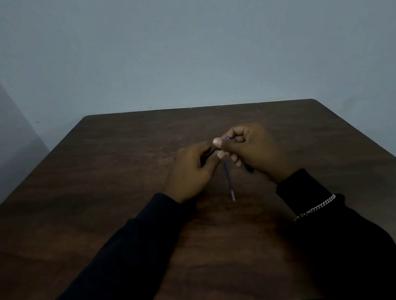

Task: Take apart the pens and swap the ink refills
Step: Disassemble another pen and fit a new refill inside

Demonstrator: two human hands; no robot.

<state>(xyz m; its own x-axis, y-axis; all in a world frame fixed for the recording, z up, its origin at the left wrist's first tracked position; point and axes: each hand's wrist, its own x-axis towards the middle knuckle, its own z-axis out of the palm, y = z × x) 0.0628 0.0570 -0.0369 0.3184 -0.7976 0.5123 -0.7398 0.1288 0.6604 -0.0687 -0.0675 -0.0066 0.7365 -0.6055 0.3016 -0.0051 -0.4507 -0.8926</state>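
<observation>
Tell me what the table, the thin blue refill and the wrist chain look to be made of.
Table: dark brown wood or wood-look laminate, matte, with faint grain streaks. Refill: likely thin plastic tube, blue along most of its length and paler at the lower end. Wrist chain: silvery metal by its look, linked and glinting.

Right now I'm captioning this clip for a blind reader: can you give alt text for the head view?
Two hands meet above a dark wooden table: the right hand pinches a thin blue ink refill, the left hand grips a dark pen part. Dark sleeves, a chain bracelet, a plain wall behind.
</observation>
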